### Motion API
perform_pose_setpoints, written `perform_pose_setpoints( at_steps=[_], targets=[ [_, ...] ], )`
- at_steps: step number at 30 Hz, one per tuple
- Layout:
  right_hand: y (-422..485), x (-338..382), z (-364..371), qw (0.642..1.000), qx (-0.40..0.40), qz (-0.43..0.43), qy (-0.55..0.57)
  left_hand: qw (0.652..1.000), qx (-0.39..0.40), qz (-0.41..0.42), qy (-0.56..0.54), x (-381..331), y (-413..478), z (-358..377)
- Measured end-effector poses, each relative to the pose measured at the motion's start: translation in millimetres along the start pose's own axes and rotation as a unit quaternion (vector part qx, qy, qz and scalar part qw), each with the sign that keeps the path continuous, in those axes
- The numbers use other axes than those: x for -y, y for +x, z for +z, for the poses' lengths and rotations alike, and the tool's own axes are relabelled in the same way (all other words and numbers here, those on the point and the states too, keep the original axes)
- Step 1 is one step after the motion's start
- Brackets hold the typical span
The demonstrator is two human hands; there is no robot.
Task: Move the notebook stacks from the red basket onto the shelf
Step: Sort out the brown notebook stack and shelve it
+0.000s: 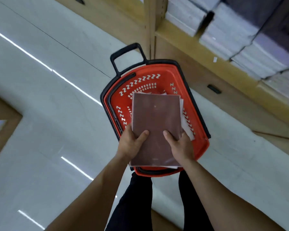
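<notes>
Your thumbs press on the brown cover, and your left hand and right hand grip the near end of the notebook stack from both sides. You hold the stack over the red basket, which stands beside the shelf. The small pale mark on the cover is too blurred to read.

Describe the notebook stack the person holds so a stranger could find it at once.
In front of the wooden shelf stands a red basket. Over it, the left hand and right hand grip a wrapped notebook stack. Its cover is dark brown, unlike the pale stacks on the shelf.
</notes>
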State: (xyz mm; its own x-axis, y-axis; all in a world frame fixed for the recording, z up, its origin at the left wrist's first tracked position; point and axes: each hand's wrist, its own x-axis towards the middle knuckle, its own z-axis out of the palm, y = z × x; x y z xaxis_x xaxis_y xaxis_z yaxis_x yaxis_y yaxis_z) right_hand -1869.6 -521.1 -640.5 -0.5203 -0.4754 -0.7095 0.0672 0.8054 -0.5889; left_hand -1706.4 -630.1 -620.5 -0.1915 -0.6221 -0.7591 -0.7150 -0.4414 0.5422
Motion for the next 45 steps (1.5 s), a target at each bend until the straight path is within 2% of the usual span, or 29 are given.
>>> perform_pose_setpoints(
  at_steps=[4, 9, 17, 22, 25, 29, 32, 36, 43, 45],
  targets=[
    [-49.0, 72.7, -37.4, 0.998, 0.003, -0.051, -0.024, 0.999, -0.022, 0.025, -0.041, -49.0, -58.8, -35.3],
    [-112.3, 158.0, -92.5, 0.994, -0.019, -0.109, -0.005, 0.993, -0.042, 0.107, -0.039, -123.1, -125.1, -76.4],
    [-188.2, 228.8, -189.1, 0.972, -0.156, -0.166, 0.048, 0.973, -0.014, 0.232, 0.008, -250.6, -200.7, -90.1],
    [-188.4, 249.8, -253.3, 0.962, -0.219, -0.14, 0.079, 0.961, 0.027, 0.274, 0.016, -338.0, -210.1, -65.8],
    [-167.9, 268.2, -290.6, 0.953, -0.243, -0.148, 0.107, 0.961, 0.059, 0.271, -0.009, -393.7, -201.0, -45.6],
    [-131.2, 286.8, -331.8, 0.942, -0.254, -0.148, 0.163, 0.958, 0.051, 0.281, 0.007, -448.5, -178.1, -16.6],
    [-104.5, 295.4, -351.7, 0.938, -0.247, -0.141, 0.197, 0.957, 0.039, 0.288, 0.017, -469.0, -155.0, -0.6],
    [-81.3, 292.0, -363.2, 0.948, -0.236, -0.122, 0.173, 0.956, 0.039, 0.291, 0.001, -477.3, -136.4, 13.3],
    [-88.2, 268.5, -356.5, 0.935, -0.189, -0.132, 0.269, 0.96, 0.075, 0.261, -0.069, -446.1, -141.3, 13.4],
    [-94.9, 257.6, -344.9, 0.933, -0.197, -0.137, 0.268, 0.953, 0.056, 0.291, -0.06, -434.9, -147.4, 17.2]
  ],
)
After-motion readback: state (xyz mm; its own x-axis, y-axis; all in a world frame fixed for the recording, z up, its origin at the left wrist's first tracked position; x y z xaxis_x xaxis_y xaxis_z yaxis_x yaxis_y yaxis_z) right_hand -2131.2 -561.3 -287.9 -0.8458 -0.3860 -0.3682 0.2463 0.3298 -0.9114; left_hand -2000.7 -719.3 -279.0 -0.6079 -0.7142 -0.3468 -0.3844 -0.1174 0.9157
